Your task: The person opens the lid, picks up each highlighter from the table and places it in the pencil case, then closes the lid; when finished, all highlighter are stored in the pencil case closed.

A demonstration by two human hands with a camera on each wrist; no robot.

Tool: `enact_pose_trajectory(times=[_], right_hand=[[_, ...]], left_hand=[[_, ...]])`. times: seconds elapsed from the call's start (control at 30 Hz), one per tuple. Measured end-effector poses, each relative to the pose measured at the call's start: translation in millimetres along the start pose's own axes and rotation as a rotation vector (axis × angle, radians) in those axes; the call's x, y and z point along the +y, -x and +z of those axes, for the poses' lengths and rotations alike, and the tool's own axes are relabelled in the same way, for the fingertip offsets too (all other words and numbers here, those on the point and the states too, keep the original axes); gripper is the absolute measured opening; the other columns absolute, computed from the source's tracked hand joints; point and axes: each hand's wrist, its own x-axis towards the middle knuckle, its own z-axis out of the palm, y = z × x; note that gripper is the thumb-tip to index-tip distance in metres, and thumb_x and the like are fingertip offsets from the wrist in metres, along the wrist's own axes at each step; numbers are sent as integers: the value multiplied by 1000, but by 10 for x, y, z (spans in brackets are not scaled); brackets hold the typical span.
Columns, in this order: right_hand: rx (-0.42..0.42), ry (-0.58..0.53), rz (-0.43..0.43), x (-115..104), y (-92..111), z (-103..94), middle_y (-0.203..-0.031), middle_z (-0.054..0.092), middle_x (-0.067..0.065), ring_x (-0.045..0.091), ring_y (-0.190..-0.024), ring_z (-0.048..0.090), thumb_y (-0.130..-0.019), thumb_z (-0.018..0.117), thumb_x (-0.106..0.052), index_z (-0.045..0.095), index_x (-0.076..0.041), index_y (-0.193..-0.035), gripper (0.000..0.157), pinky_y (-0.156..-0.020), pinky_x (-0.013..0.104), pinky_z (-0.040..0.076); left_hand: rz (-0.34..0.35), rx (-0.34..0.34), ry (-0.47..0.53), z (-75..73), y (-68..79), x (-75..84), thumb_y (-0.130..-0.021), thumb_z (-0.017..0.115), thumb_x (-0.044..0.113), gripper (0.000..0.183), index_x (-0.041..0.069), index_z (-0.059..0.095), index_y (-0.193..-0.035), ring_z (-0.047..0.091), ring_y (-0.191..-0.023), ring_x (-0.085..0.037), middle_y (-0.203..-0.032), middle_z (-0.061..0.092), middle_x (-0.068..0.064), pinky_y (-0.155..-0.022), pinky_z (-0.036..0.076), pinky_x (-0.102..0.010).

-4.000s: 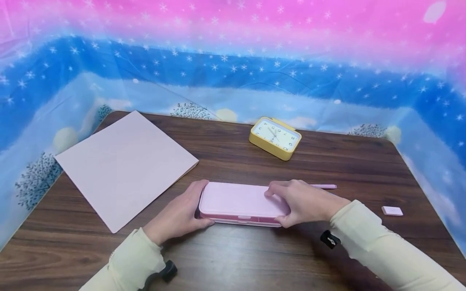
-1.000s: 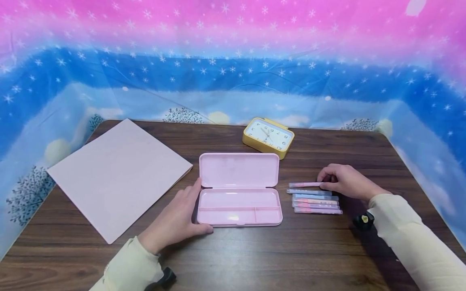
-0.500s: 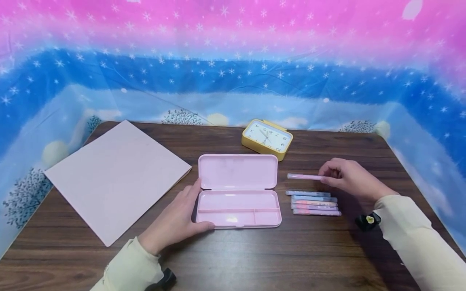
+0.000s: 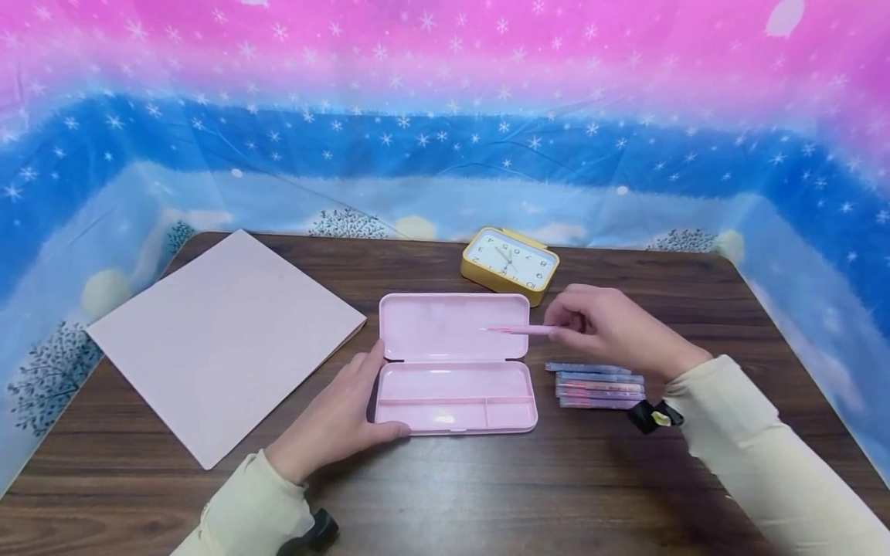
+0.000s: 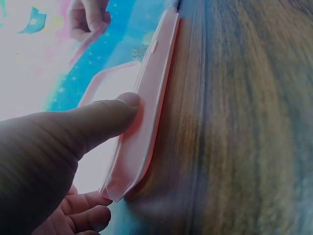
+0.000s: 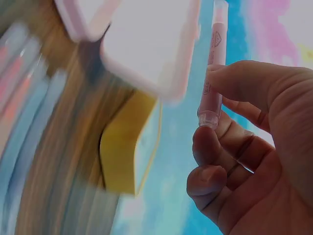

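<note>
A pink pencil case lies open on the table, its lid folded back and its divided tray bare. My left hand grips the case's left end; in the left wrist view its thumb presses the front wall, fingers around the end. Between the thumb and fingers of my right hand is a pink marker, held level, its clear-capped end pointing left and overlapping the lid. The right wrist view shows this marker's barrel pinched near its lower end. Several pastel markers lie in a row right of the case.
Just behind the case's lid stands a yellow alarm clock. A large pale pink square board lies on the left of the brown wooden table. A snowflake-patterned cloth hangs around the back and sides.
The pencil case, closed four seconds ago, now stands open. My right hand has lifted the pink marker from the row and carried it left to the lid. My left hand stays at the case.
</note>
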Motion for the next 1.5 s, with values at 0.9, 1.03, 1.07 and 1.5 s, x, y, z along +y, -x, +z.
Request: enact_pose_trajectory(times=[0.9,1.03,1.07,1.5], right_hand=[[-160,7,-87,-451,-252,827,-84,63,-10,5,-71,55,-88,74,-20,76,-19,-94,7,-69,22,50],[-171,12,-85,-459,-239,823,-86,65,-9,6,-74,57,-88,74,-18,77,-19,-97,10,-71,23,51],[-171,12,-84,-459,-237,820,-87,65,-9,5,-73,57,-88,73,-18,78,-19,-97,10,-71,23,51],[-147,-38,-65,-428,-202,739,-92,66,-10,4,-72,54,-89,74,-21,75,-20,-102,13,-70,22,49]], left_hand=[[-11,-12,0,3,-11,2,-75,83,45,114,-3,17,-155,52,-123,-30,-137,50,-20,-102,46,-46],[-10,-13,-4,0,-10,2,-75,83,44,114,-4,17,-155,52,-123,-31,-137,50,-21,-102,46,-46],[-9,-12,-4,-3,-10,2,-75,82,44,113,-4,17,-155,52,-123,-31,-138,49,-22,-102,46,-47],[-20,-22,4,-4,-11,6,-75,83,44,114,-3,17,-155,53,-121,-29,-137,50,-20,-101,47,-45]])
